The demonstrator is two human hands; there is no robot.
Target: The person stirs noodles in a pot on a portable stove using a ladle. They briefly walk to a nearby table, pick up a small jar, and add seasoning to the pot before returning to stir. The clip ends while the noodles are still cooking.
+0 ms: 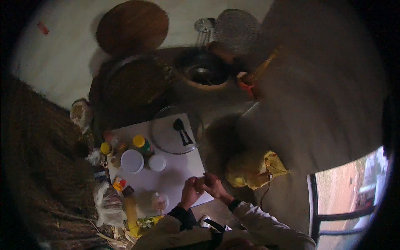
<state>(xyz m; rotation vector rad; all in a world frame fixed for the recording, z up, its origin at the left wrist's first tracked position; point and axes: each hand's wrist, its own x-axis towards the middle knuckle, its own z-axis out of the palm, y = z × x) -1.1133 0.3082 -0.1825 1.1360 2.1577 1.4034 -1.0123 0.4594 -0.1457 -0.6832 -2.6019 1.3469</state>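
Observation:
Both hands meet over the right front edge of a white tabletop (175, 179). My left hand (191, 191) and my right hand (215, 186) close around a small brownish thing (200, 184), too blurred to name. To their left stands a clear container with pinkish contents (160, 201). Farther back are a round white lid (157, 163), a larger white round tub (132, 161) and a jar with a yellow lid (139, 141). A black spoon or ladle (182, 131) lies on a round glass lid (173, 152) at the back of the tabletop.
A yellow plastic bag (247, 175) is right of my hands. Behind the tabletop is a dark wok (203, 70); a round wooden board (132, 26) and a slotted skimmer (203, 25) are by the wall. White plastic bags (109, 206) and dry stalks (115, 237) are at the left. A window (340, 193) is at right.

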